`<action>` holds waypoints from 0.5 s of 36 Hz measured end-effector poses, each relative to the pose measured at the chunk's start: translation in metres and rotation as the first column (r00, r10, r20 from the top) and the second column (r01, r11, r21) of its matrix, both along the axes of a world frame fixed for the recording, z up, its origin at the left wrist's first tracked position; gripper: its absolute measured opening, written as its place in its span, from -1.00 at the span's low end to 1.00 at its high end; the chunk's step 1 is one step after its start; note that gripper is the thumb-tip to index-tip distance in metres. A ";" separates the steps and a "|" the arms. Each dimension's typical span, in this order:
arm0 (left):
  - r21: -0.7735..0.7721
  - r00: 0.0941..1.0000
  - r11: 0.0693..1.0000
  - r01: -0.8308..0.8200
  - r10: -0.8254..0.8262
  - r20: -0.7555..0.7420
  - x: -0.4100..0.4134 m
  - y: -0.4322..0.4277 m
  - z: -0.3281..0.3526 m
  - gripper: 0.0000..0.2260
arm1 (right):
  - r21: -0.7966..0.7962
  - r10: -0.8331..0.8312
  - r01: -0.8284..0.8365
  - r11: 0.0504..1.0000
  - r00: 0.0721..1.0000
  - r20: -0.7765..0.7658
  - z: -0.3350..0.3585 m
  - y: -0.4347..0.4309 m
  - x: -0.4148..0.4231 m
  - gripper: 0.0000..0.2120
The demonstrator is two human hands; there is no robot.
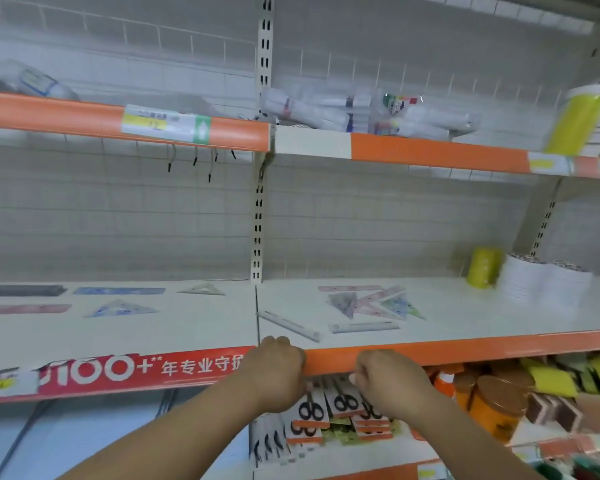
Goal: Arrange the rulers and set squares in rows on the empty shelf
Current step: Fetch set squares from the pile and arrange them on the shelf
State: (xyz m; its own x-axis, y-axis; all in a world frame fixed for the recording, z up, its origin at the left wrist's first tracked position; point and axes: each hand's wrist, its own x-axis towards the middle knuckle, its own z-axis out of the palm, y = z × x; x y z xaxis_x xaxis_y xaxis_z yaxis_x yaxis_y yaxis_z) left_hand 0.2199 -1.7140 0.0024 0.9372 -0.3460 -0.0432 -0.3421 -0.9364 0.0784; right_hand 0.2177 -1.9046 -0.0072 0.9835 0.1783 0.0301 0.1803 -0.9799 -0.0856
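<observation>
Shop shelf: ruler rows laid left of centre post, jumbled pile right of it unsorted; left hand grip curled over edge strip, right hand grip unclear; next, probably reach pile.

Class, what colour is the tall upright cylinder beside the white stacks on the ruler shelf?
The cylinder is yellow, best seen in the head view.
</observation>
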 end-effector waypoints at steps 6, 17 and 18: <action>0.012 0.999 1.000 0.008 -0.008 -0.032 0.035 -0.023 -0.002 -0.68 | -0.008 -0.032 0.032 0.999 0.999 -0.013 -0.004 -0.027 0.024 -0.82; 0.005 0.997 0.998 0.069 -0.069 -0.032 0.128 -0.058 0.003 -0.60 | -0.037 -0.182 0.183 0.982 0.983 0.015 0.003 -0.077 0.091 -0.86; 0.014 0.997 0.997 0.074 -0.074 -0.030 0.137 -0.060 0.003 -0.59 | -0.035 -0.192 0.193 0.981 0.981 0.019 0.004 -0.082 0.098 -0.88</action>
State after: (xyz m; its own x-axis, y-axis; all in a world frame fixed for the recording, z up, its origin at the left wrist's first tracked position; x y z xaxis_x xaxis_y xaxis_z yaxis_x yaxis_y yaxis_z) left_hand 0.3567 -1.7743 0.0058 0.9073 -0.4135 -0.0758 -0.4083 -0.9097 0.0759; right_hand 0.3155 -1.9869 -0.0034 0.9990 -0.0133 0.0423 -0.0112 -0.9988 -0.0481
